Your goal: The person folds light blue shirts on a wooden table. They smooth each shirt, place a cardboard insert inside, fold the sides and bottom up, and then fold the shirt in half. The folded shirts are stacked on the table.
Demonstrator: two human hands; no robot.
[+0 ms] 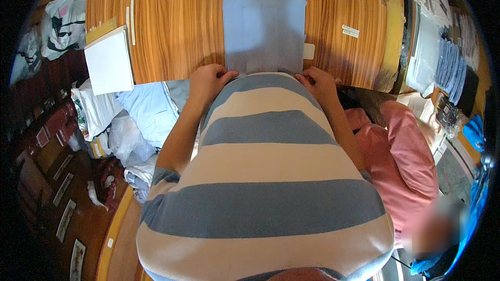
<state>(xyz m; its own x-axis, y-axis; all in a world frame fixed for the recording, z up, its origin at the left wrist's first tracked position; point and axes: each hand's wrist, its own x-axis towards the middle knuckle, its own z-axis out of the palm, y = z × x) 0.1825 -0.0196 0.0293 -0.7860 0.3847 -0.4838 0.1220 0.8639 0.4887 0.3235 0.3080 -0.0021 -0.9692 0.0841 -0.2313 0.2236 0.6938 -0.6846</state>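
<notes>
A light blue folded cloth [264, 26] lies flat on the wood-grained table [177, 26], running from mid-table to its near edge. My left hand [212, 79] is at the near left corner of the cloth, thumb and fingers pinched on it. At the near right corner, my right hand [319, 82] has its fingers curled in and closed on the cloth's edge. My striped shirt hides the nearest part of the cloth between both hands. Just right of the cloth lies a small cream card [309, 51].
White sheets [109, 62] overhang the table's left edge. Below them are piled light blue garments [148, 112] and plastic bags [127, 138]. A person in a pink top [401, 151] is close on my right. Folded blue garments [449, 67] lie beyond the table's right side.
</notes>
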